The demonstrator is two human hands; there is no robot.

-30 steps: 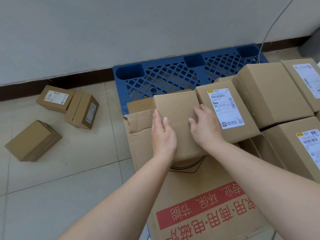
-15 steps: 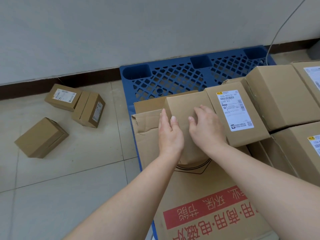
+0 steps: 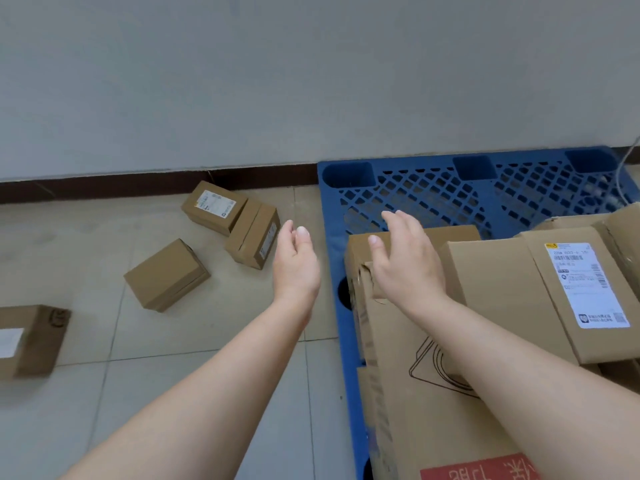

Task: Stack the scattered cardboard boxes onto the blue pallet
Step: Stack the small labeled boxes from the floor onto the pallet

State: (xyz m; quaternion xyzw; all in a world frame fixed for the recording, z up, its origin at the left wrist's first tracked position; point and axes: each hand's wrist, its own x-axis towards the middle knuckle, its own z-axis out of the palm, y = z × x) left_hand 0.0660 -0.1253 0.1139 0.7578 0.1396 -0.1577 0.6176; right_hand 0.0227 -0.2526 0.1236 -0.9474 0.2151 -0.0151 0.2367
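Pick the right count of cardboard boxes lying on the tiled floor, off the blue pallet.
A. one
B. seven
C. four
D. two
C: four lie on the tiles left of the blue pallet: the labelled box by the wall, the box beside it, the plain box and the box at the left edge.

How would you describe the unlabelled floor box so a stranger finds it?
Look at the tiled floor left of the blue pallet. Three boxes cluster there; the plain box lies nearest you, showing no white label, unlike the two labelled boxes behind it.
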